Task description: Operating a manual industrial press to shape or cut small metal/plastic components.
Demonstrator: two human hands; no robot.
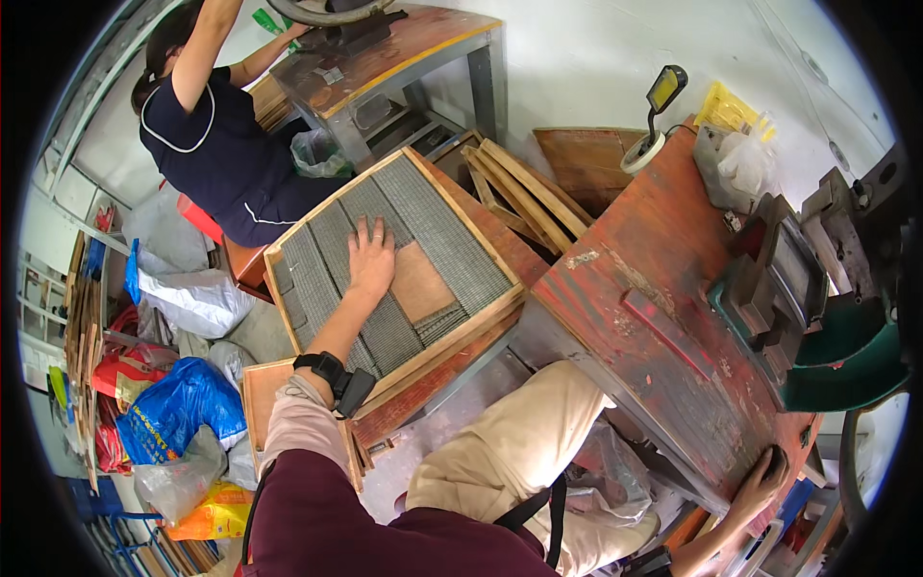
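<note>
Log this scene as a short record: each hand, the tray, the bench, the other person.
left hand: spread over grey strips
right hand: at bench edge; grip unclear
tray: wooden rim, bare patch among strips
bench: worn reddish top, red bar on it
lamp: bench's far end
other person: dark shirt, at far table

Head-worn fisheye view, looking down and ahead from above the person's lap

The left of two side-by-side cameras on the head, it takes in the maroon shirt (336,514) and beige trousers (514,433) very near, at the lower edge. The wooden tray (461,338) lies near, left of centre; the red workbench (615,274) spreads across the right. The co-worker (216,135) and the far table (423,34) stand farther off, toward the top. Straight edges bend near the rim.
</note>
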